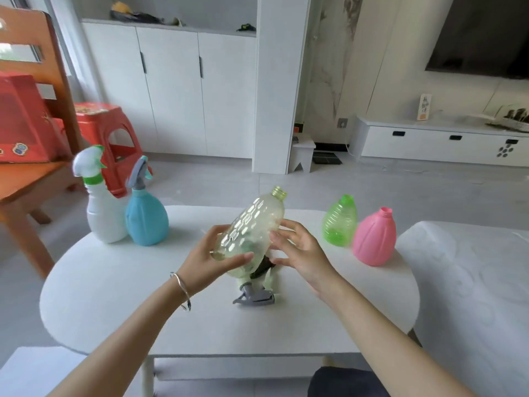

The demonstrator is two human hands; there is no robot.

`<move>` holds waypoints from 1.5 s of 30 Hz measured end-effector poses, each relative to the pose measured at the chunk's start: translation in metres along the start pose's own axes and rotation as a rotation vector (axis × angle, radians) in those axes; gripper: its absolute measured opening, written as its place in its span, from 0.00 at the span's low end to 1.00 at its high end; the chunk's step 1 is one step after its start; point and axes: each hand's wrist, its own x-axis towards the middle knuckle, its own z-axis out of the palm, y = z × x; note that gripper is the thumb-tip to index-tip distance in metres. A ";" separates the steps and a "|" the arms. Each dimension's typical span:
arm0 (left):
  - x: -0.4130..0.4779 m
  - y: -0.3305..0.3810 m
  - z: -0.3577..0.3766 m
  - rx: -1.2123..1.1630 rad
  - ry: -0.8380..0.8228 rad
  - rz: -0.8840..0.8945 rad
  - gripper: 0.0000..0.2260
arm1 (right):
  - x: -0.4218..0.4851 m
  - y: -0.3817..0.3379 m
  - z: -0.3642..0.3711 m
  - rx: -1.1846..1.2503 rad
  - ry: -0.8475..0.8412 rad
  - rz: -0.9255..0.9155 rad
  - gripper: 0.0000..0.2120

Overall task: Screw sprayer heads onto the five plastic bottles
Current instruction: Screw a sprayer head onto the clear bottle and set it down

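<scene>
in the head view the left hand (206,262) gripped the lower body of the clear yellowish bottle (254,224) above the middle of the white table (114,296), its long axis tilted so the bare threaded neck (279,192) pointed up and away, while the right hand (300,250) touched its side with loose, spread fingers. a grey sprayer head (254,297) lay directly below the bottle, nearer the right hand, beside others too hidden to tell. the headed white bottle (104,216) and blue bottle (146,222) stood by the far left edge, the headless green bottle (340,222) and pink bottle (374,239) far right, none in the way.
</scene>
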 end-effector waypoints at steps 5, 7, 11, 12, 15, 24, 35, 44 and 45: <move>-0.012 -0.032 -0.046 -0.043 0.114 -0.049 0.36 | 0.014 0.032 0.016 -0.264 -0.046 -0.020 0.14; -0.012 -0.039 -0.057 -0.048 0.129 -0.064 0.37 | 0.015 0.045 0.010 -0.468 -0.095 -0.028 0.16; -0.009 -0.047 -0.073 -0.095 0.172 -0.131 0.46 | 0.011 0.057 0.000 -0.789 -0.312 -0.035 0.18; -0.009 -0.049 -0.076 -0.093 0.177 -0.146 0.50 | 0.010 0.058 -0.001 -0.856 -0.339 -0.042 0.18; -0.011 -0.049 -0.077 -0.089 0.165 -0.153 0.51 | 0.012 0.064 -0.003 -1.001 -0.374 -0.056 0.17; -0.014 -0.044 -0.085 -0.156 0.265 -0.114 0.43 | 0.008 0.049 0.017 -0.829 -0.372 -0.153 0.09; -0.016 -0.048 -0.084 -0.209 0.374 -0.160 0.43 | 0.023 0.019 0.004 0.138 0.268 0.070 0.07; -0.014 -0.057 -0.083 -0.110 0.467 -0.234 0.26 | 0.020 0.012 -0.013 0.057 0.369 -0.125 0.05; -0.014 -0.058 -0.084 -0.103 0.472 -0.241 0.26 | 0.020 0.012 -0.013 0.068 0.362 -0.129 0.05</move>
